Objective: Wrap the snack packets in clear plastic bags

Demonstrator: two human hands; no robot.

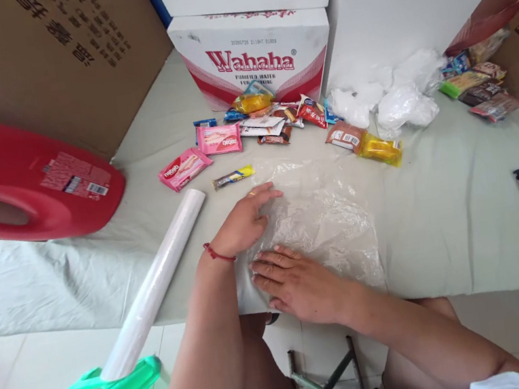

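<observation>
Resting on the clear plastic sheet [329,209], the left hand [244,223] and the right hand [299,284] lie spread flat, grasping nothing. Snack packets [219,139] lie just beyond the sheet.

Left hand [245,222] lies flat, palm down, fingers straight and together, on the left part of the plastic sheet [326,210]. Right hand [299,284] lies flat, palm down, fingers pointing left, at the sheet's near edge. Both forearms are bare.
</observation>
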